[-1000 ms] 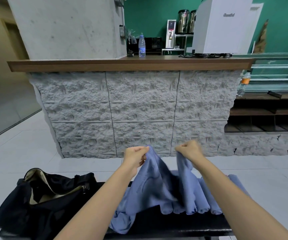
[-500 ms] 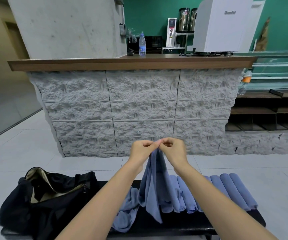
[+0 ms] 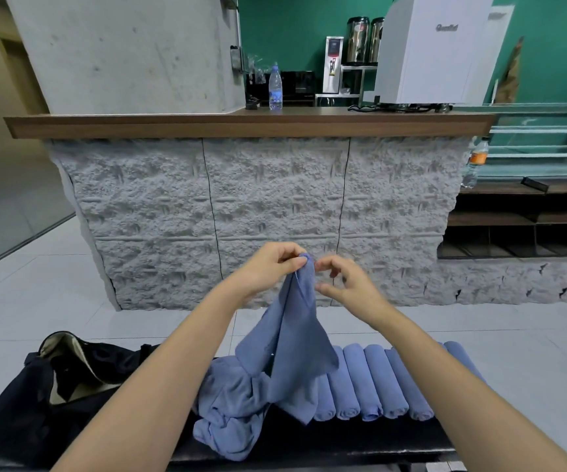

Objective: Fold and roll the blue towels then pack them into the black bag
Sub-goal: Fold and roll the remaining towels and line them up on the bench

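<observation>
The blue towel [image 3: 294, 338] hangs in the air above the tabletop [image 3: 326, 444], gathered at its top where the left hand [image 3: 266, 269] pinches the bunched upper corners between thumb and fingers [image 3: 292, 264]. It drapes down in soft folds, and its lower point reaches almost to the row of rolled towels [image 3: 374, 379]. The right hand [image 3: 347, 284] is just beside that gathered top. Its thumb and forefinger are curved and parted and grip nothing visible; whether a fingertip brushes the cloth cannot be told. The towel looks light, limp and slightly grippy, so it should not slip, but it will sag and twist wherever it is unsupported. It is probably best taken by two corners along one edge and kept taut so the fold lands square. A crumpled heap of unfolded towels [image 3: 227, 407] lies under the hanging one, touching the nearest roll. The black bag [image 3: 37, 396] sits open at the tabletop's left end.
</observation>
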The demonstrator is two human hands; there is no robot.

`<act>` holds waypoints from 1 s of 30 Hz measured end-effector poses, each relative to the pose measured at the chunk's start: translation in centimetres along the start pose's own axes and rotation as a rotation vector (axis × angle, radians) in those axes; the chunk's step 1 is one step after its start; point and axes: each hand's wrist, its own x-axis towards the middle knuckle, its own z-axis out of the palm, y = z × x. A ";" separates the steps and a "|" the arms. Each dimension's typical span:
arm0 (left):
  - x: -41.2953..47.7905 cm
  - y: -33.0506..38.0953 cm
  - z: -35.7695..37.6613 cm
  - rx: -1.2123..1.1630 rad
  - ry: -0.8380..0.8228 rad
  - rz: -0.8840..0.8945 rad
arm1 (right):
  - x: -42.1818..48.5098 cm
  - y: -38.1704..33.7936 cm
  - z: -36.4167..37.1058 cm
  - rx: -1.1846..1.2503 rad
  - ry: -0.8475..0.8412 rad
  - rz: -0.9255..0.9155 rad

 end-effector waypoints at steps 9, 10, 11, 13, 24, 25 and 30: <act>-0.5 0.2 -0.5 -0.129 0.200 0.048 | 0.6 -1.8 1.5 0.363 0.140 0.072; -0.6 0.1 -0.3 -0.147 0.202 0.033 | 0.8 -2.0 1.7 0.360 0.183 0.069; -0.7 0.0 -0.2 -0.170 0.203 0.011 | 0.9 -2.2 1.8 0.352 0.216 0.060; -0.9 -0.3 0.2 -0.244 0.214 -0.059 | 1.0 -2.4 1.9 0.300 0.241 0.023; -1.4 -1.4 1.7 -0.513 0.214 -0.249 | 0.3 -1.5 2.4 -0.096 0.327 -0.144; -1.5 -1.2 1.8 -0.487 0.193 -0.203 | 0.4 -1.5 2.3 -0.095 0.328 -0.116; -1.8 -0.8 2.0 -0.341 0.230 -0.045 | 0.8 -1.4 1.9 -0.034 0.262 -0.018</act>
